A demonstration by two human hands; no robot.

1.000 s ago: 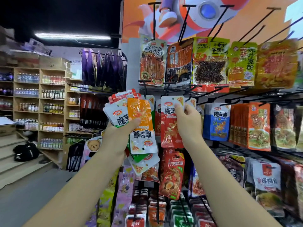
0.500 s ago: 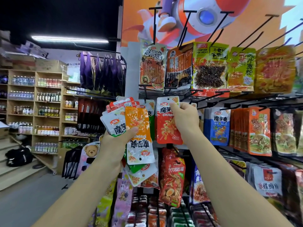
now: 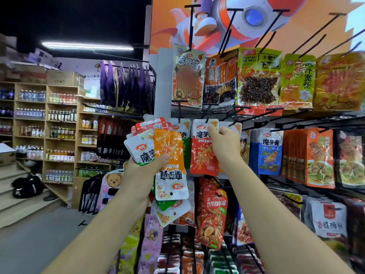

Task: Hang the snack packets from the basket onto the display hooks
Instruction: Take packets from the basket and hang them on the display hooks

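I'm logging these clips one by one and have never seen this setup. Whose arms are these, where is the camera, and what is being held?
There is no robot here: a person works with bare hands. Every picture comes from one wide-angle camera worn on the head, so the arms reach in from below. The left hand grips a fanned bundle of snack packets, an orange packet on top. The fingers of the right hand pinch the upper corner of a red snack packet at a black display hook on the rack; whether it is threaded on is unclear.
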